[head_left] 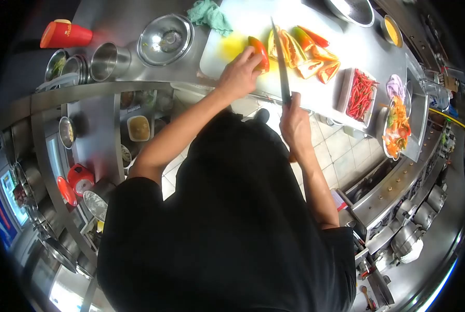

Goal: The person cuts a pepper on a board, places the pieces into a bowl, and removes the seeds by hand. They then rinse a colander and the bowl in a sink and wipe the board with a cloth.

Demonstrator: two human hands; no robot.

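My left hand (240,74) is closed around a red bell pepper piece (260,54) at the front of the white cutting board (211,58). In my right hand (296,126) is the handle of a long kitchen knife (281,65), its blade pointing away from me over the board. The blade is to the right of the held piece and apart from it. Several cut bell pepper pieces (294,49), red and orange with pale insides showing, lie on the board beyond and right of the blade. My fingers hide part of the held piece.
A tray of red chillies (361,96) stands right of the peppers, near a bowl of vegetable scraps (397,127). At the left are a steel bowl (165,40), a steel pot (109,61) and a red bottle (66,35). A green cloth (210,16) touches the board's far left.
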